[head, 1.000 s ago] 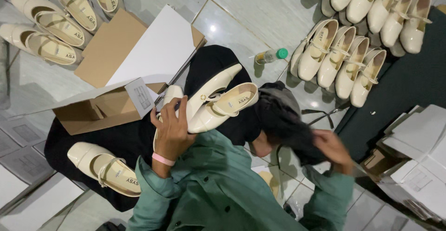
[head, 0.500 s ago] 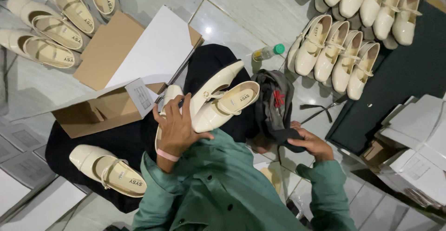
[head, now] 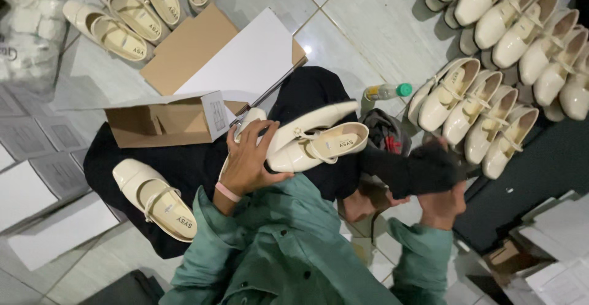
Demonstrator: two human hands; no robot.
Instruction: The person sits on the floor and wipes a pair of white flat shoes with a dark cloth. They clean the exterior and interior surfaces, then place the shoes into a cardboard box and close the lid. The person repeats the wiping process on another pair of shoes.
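My left hand (head: 248, 164), with a pink band at the wrist, grips a pair of glossy cream strap shoes (head: 313, 142) stacked one on the other, toes pointing left. My right hand (head: 442, 204) holds a bunched black cloth (head: 411, 170) just right of the shoes' heels, close to them. A third cream shoe (head: 156, 197) lies on the black fabric (head: 184, 164) over my lap, lower left. My sleeves are green.
An open brown cardboard box (head: 162, 124) lies on its side beside my left hand, with its white lid (head: 239, 59) behind it. Rows of cream shoes (head: 491, 53) stand at the right, more shoes (head: 123, 10) top left. A green-capped bottle (head: 386, 91), white boxes (head: 37, 213).
My right hand has drawn the black cloth up and left toward the held shoes. My left hand keeps the pair in much the same place.
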